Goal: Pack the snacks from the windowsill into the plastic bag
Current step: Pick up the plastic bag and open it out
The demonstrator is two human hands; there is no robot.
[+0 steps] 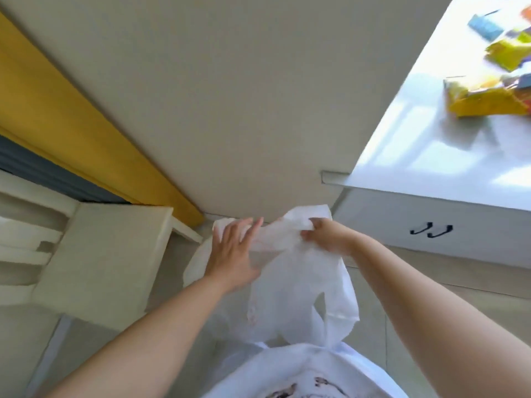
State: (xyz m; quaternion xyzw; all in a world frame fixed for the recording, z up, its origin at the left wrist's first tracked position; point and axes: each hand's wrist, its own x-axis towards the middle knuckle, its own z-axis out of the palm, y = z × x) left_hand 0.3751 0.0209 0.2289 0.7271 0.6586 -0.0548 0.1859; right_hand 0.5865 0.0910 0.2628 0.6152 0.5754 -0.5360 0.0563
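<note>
Beige wall (230, 96) fills most of our view, with a yellow curtain (71, 119) down its left side. Next in size, the white windowsill (431, 145) at upper right, sunlit, above a white cabinet (431, 222) with dark handles. We list a pale chair (109, 254) at left. The white plastic bag (293, 282) hangs crumpled between our hands, low in front of us, well apart from the sill; we cannot tell whether anything is inside it. Our left hand (232, 254) lies flat against the bag, fingers straight and slightly apart. Our right hand (324, 237) pinches the bag's upper edge, fingers curled on the plastic. Smallest, the snacks (482, 101): yellow and blue packets lying on the sill.
</note>
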